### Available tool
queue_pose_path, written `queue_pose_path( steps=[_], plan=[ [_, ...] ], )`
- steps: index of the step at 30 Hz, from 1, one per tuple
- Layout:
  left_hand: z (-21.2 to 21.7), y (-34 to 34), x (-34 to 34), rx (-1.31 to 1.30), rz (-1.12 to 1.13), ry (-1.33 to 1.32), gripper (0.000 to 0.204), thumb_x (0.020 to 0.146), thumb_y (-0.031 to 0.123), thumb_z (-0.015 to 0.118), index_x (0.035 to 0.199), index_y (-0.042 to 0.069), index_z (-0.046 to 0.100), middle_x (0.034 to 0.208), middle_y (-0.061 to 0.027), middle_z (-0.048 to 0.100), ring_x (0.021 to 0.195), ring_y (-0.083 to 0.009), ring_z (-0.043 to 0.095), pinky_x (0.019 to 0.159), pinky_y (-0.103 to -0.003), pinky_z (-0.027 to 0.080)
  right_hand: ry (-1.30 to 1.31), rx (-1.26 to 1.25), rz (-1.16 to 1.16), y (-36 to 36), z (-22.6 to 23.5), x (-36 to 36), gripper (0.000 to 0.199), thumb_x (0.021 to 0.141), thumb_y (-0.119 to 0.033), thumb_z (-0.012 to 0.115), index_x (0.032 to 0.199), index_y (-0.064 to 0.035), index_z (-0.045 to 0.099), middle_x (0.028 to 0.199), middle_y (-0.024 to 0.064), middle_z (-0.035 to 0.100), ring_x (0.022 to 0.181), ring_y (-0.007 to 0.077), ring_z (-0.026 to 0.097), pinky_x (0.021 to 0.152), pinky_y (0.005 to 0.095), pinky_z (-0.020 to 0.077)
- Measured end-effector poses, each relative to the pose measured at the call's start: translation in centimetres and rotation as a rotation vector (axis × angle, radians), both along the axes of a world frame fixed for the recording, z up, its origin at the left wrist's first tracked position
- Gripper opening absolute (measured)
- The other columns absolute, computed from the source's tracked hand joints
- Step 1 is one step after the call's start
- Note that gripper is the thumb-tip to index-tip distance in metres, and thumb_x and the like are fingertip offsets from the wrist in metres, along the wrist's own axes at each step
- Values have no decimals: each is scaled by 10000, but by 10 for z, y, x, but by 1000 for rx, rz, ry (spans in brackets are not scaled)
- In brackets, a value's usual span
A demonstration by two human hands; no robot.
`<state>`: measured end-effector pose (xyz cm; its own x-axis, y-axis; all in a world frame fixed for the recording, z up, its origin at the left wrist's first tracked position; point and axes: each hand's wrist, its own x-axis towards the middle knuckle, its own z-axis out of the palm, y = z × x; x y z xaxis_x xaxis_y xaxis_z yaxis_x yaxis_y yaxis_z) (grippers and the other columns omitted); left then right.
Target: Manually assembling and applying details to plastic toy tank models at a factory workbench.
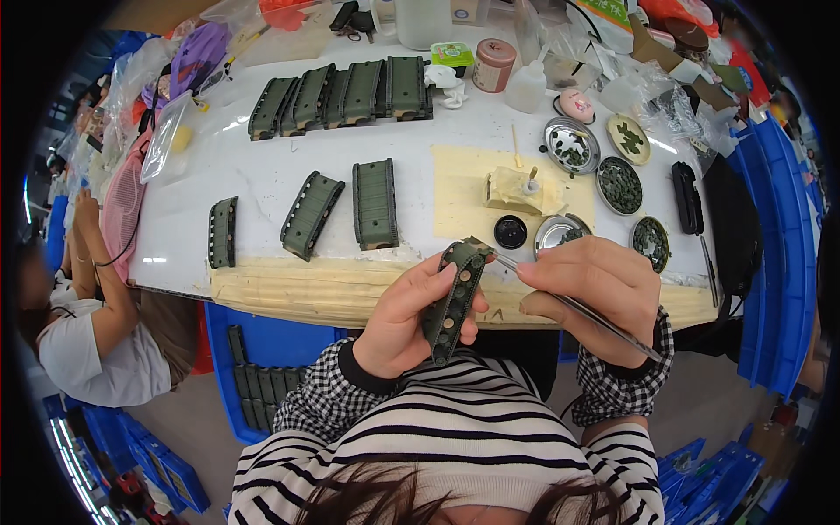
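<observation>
My left hand (402, 311) is closed round a dark green model tank hull part (455, 302), long and narrow, with a row of small round wheels along its side. It is tilted up toward my right hand. My right hand (599, 293) grips metal tweezers (604, 325) like a pen, their tips at the upper end of the hull part. Whether a small piece sits between the tips is too fine to make out. Beyond my hands lie similar green parts: an upright one (375, 206), a slanted one (311, 215) and a narrow one (223, 232).
Several more green parts (357, 96) stand in a row farther back. At right are round tins of small green pieces (619, 186), a black cap (511, 232), a squeeze bottle (527, 87) and a tape-covered block (525, 191). Below the table edge is a blue crate (229, 385). Another person (105, 341) sits left.
</observation>
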<state>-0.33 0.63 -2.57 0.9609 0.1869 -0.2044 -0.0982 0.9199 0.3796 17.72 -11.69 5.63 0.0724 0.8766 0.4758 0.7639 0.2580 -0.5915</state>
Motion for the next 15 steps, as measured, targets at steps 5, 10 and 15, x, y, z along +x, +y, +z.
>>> queue_pose_path(
  steps=[5,10,15],
  plan=[
    [-1,0,1,19,-11,20,381,999,239,463,1309,19,441,890,-110,650,663,-149,651,620,-258,549,-30,-2,20,2,1,1,291,641,-92,789,909,-20,701,797,103,671,748,257,670,641,312,523],
    [-2,-1,0,-16,-11,37,387,998,231,462,1319,15,441,876,-104,652,653,-145,649,613,-252,547,-75,0,32,3,0,4,269,638,-88,789,885,-31,699,784,78,674,732,246,674,648,313,541],
    [-1,-1,0,9,-4,83,422,989,222,462,1335,-12,408,850,-95,630,626,-138,623,585,-244,530,-88,19,43,3,-5,4,256,640,-94,791,872,-34,700,763,79,668,699,238,669,702,321,567]
  ],
)
